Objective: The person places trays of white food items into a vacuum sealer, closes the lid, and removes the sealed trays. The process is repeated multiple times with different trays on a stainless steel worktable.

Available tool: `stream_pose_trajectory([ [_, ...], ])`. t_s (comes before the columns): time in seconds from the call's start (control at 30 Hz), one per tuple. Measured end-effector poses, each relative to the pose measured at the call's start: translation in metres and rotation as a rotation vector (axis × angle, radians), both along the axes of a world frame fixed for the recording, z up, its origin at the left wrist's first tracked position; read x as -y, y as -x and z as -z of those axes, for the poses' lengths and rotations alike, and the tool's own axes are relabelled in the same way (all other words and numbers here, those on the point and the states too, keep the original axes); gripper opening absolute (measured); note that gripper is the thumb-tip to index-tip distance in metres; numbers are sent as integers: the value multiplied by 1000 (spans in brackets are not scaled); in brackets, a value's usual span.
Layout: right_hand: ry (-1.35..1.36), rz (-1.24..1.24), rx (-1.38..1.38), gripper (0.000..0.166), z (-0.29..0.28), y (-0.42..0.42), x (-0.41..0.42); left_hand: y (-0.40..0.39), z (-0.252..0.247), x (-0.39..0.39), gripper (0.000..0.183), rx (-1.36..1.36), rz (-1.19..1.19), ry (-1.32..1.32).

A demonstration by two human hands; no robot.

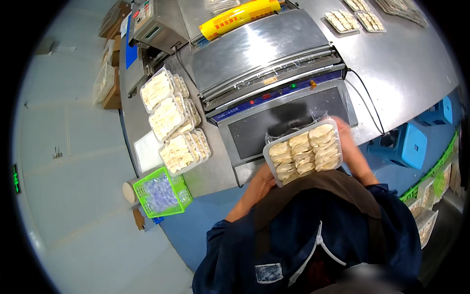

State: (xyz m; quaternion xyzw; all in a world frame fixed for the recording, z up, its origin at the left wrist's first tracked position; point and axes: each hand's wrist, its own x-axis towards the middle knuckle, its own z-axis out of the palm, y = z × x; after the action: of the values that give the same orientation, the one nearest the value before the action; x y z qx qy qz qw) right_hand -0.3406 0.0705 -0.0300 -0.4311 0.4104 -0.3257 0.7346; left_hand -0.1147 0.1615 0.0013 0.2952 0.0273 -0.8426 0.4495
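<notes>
A translucent plastic tray (304, 152) holds pale, cream-coloured food slices in three overlapping rows. It is held tilted in front of my apron, over the near edge of the film wrapping machine. My left hand (267, 175) grips its left side, with the fingers partly hidden under the tray. At the far right corner my right hand (341, 128) is on the tray, blurred. Loose clear cling film (293, 129) bunches along the tray's far edge. Beyond it lies the machine's dark hot plate (253, 136), below a blue control strip (282, 92) with lit red and green lamps.
Stacked filled trays (167, 117) stand left of the machine, near a green plastic basket (163, 193) of clear film pieces. A yellow film roll (240, 18) lies behind the steel cover. More filled trays (341, 21) sit far right. Blue stools (407, 147) stand beside the table.
</notes>
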Motion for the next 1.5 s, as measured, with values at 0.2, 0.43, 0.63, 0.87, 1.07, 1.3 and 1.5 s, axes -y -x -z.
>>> stream_pose_trajectory([
  [0.2, 55, -88, 54, 31, -86, 2, 22, 13, 34, 9, 30, 497, -14, 319],
  [0.43, -205, 43, 215, 35, -89, -4, 9, -3, -35, 16, 39, 770, -192, 363],
  [0.63, -478, -185, -94, 46, -57, 33, -36, 6, -12, -24, 41, 846, -170, 132],
  [0.87, 525, -339, -585, 43, -103, -25, 67, -34, -47, 34, 42, 1082, -18, 412],
  [1.07, 685, -850, -541, 36, -134, -107, 76, -45, -60, 37, 47, 1291, 139, 472],
  [1.3, -245, -637, -360, 52, -69, -24, 63, -124, -34, -5, 45, 1160, -427, 129],
  [1.5, -261, -377, -408, 41, -47, -44, 65, -327, -68, 64, 46, 1444, -879, 150],
])
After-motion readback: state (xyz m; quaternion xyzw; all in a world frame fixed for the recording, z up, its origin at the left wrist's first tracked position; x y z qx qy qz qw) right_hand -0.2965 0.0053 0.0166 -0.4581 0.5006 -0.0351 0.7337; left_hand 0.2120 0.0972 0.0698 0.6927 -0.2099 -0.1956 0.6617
